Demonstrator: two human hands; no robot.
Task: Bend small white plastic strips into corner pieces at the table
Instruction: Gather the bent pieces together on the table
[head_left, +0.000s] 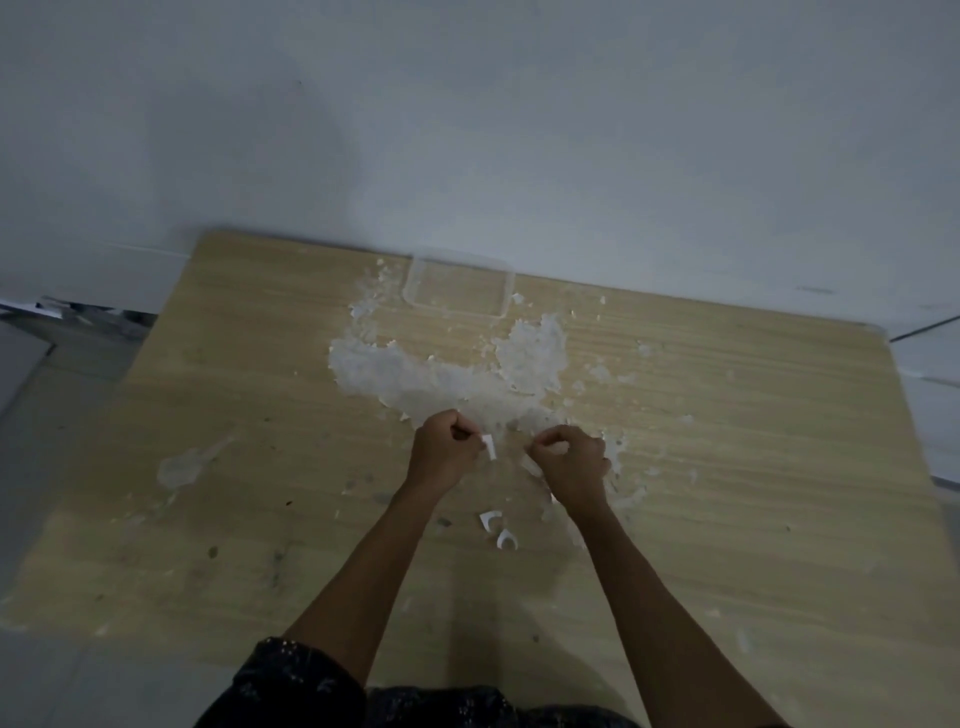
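A person's two bare forearms reach up from the bottom of the frame over a pale wood-grain bench (727, 467) set against a plain grey-white wall.

The left hand (447, 452), just left of centre, is curled into a loose fist and pinches one small white plastic strip (489, 447) between thumb and fingertips; the strip stands roughly upright, just above the bench surface. The right hand (569, 457), just right of centre, is also curled, with its fingertips drawn together near a pale sliver. Whether it grips anything cannot be told, as the picture is dim and soft there.

As a judgement of progress: two curved white pieces (497, 530) lie close together on the bench below the hands, near centre frame, and look like finished corner pieces. Above the hands, across the middle of the frame, spreads a large heap of white strips (447, 374), with stray bits scattered to the right and a small patch at left. So the work seems barely begun, with nearly all the stock still to bend and the strip in hand apparently not yet folded.

A clear, shallow plastic tray (457, 286) sits at the far edge of the bench, upper centre, seemingly holding nothing.

No brand, label or readable writing is visible anywhere.
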